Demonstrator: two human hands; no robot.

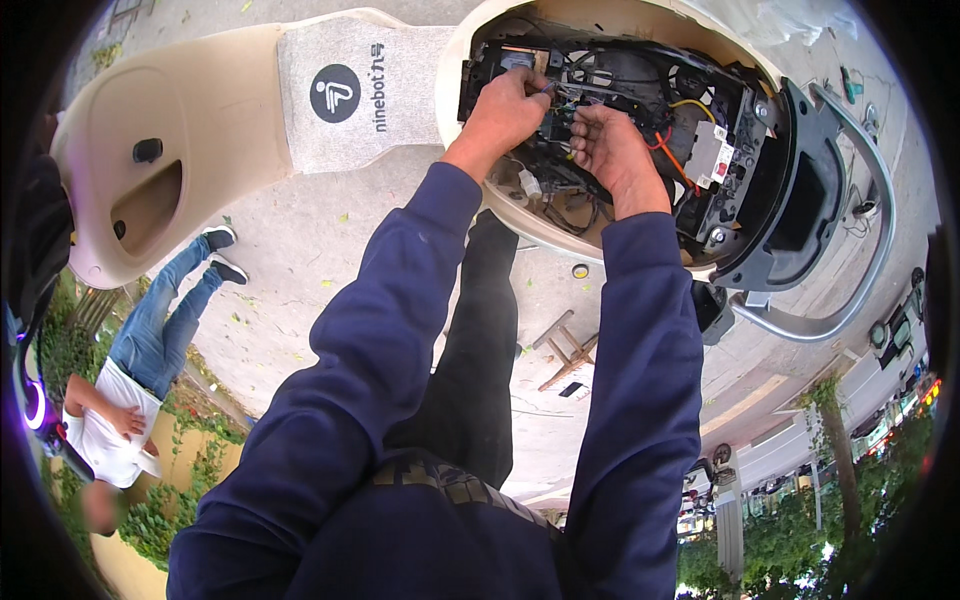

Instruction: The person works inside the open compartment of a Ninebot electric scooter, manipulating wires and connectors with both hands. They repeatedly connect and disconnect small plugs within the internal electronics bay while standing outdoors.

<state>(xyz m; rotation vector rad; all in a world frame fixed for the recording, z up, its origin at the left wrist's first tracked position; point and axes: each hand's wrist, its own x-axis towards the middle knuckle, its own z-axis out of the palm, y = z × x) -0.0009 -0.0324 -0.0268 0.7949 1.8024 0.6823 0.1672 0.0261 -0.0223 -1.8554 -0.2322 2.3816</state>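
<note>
Both my hands reach into the open underseat bay of a beige electric scooter (455,90). Several thin wires (568,98) run between my fingertips in the middle of the bay. With fingers and thumb pinched together, my left hand (503,112) grips these thin wires beside a dark box at the bay's left end. Opposite it, my right hand (614,155) has its fingers curled closed at the wires' right side; what lies in its fingertips is too small to make out. A white connector (529,184) hangs below my left hand.
Right of my hands are orange cables (672,160), a yellow cable (694,104) and a grey-white module (711,154). A metal grab rail (885,215) curves around the scooter's rear. A small wooden stool (567,350) stands on the pavement. Another person (130,410) stands at left.
</note>
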